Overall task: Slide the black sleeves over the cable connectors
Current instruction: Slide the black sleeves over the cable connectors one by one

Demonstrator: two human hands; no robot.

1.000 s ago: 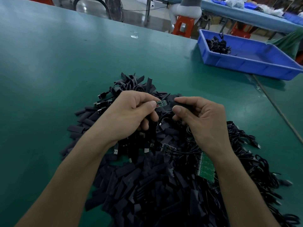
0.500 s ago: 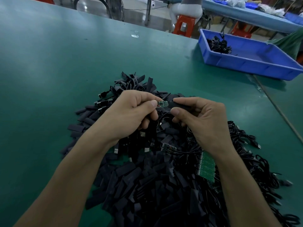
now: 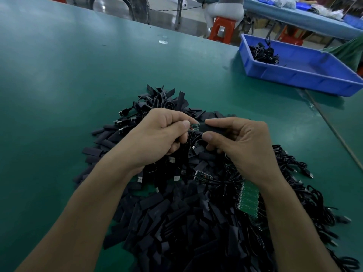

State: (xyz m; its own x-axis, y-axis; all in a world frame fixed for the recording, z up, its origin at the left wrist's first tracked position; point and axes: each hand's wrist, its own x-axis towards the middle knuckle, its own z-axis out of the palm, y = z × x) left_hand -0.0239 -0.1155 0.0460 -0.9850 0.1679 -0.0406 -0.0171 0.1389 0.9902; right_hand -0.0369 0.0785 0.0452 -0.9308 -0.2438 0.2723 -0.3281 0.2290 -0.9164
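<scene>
While I watch, L hand (image 3: 157, 138) pinches the green connector (image 3: 194, 127), R hand (image 3: 245, 148) grips a black sleeve (image 3: 213, 128) touching it, over the pile (image 3: 176, 222) on green table (image 3: 68, 85); blue bin (image 3: 306, 80) far right, stool (image 3: 222, 30) behind.

2 hands (L (image 3: 157, 138), R (image 3: 245, 148)), 1 blue bin (image 3: 306, 79), 2 stools (image 3: 222, 30) (image 3: 288, 37), sleeves (image 3: 176, 222) uncountable

Sleeve heap (image 3: 176, 216) on table (image 3: 68, 79) — bin (image 3: 306, 75) behind, to the right

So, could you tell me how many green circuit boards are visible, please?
3: a small board pinched in the left hand, a second board on the pile nearer the viewer, a larger panel beside the right wrist. More may be buried.
</scene>
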